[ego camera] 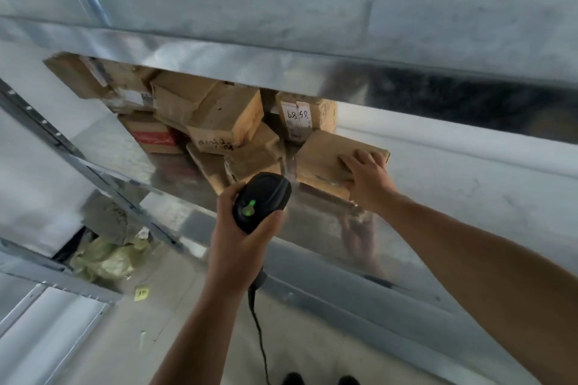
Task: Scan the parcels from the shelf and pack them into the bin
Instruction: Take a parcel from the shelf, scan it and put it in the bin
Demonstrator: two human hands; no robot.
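head view: 1 camera, looking at the shelf
left hand (234,237): wrapped round black scanner (262,200), green light lit
right hand (369,180): grips corner of 1 brown parcel (325,155), fingers over its top
parcel: on metal shelf (125,150), right of piled boxes (219,116)

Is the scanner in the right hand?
No, the left hand grips the scanner, while the right hand holds a cardboard parcel on the shelf.

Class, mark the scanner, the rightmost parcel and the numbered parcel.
scanner (266,192), head view, top of its black head.
rightmost parcel (323,153), head view, bare brown top face.
numbered parcel (297,116), head view, white handwritten label.
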